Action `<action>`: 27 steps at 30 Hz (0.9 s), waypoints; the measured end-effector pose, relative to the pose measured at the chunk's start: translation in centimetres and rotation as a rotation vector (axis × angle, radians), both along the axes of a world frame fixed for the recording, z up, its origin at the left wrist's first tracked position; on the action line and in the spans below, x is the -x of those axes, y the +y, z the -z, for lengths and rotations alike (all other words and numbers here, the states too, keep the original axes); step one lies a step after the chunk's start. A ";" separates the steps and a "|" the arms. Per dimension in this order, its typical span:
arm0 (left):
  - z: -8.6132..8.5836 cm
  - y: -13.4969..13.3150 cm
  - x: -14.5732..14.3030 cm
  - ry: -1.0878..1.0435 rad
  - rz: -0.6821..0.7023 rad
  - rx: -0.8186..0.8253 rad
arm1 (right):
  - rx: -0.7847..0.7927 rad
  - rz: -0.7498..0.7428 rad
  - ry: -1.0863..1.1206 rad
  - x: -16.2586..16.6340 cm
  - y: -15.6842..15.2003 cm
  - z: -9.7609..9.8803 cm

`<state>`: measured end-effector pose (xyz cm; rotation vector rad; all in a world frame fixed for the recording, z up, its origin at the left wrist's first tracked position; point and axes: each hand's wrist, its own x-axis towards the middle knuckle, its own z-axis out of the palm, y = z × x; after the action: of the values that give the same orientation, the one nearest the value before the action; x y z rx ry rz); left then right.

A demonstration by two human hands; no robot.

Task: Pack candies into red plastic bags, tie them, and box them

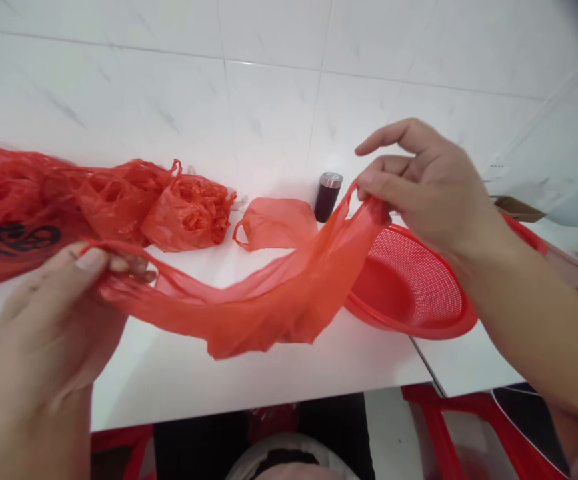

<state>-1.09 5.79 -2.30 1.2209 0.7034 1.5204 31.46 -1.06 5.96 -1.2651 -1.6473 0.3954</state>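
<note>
Head view, and a white tiled wall (269,100) filled the far side, with a white table (183,393) running across below it! Down at the near right, past the table's edge, stood a red stool (433,427). Along the left went a row of bunched red bags (189,217), the leftmost part showing black lettering, and over to the right sat a wide red basket (436,280) with meshed sides.

Centre stage, a thin red bag (259,317) hung above the table, sagging in the middle between two hands! The left hand (63,313) had it at the left end, thumb pressed down on the plastic over bent fingers. The right hand (431,190), up over the basket's far side, pinched the other end between thumb and fingertip, forefinger lifted clear.

Behind that sag lay a flat red bag (279,220) with a looped handle. Just right of it, by the wall, a dark jar (327,200) stood upright, topped by a silvery lid!
</note>
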 end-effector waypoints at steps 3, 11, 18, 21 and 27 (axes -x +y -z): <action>-2.2 1.0 -1.0 -0.031 -0.009 -0.147 | 0.000 -0.030 0.012 -0.1 0.6 -0.8; -4.8 1.7 -4.4 0.462 0.347 -0.127 | -0.024 -0.229 -0.106 3.6 2.6 -1.4; -3.4 2.0 -7.9 0.815 0.510 -0.064 | -0.152 -0.487 -0.171 7.8 4.1 0.7; -2.5 2.5 -8.0 0.715 0.551 0.050 | -0.142 -0.381 -0.219 6.9 5.3 2.7; -0.8 2.5 -7.9 0.530 0.541 0.179 | -0.040 -0.294 -0.121 6.2 4.9 5.8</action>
<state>6.82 8.31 -1.54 1.5367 0.7471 0.6782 25.30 3.82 0.11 -1.0360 -1.9432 0.4681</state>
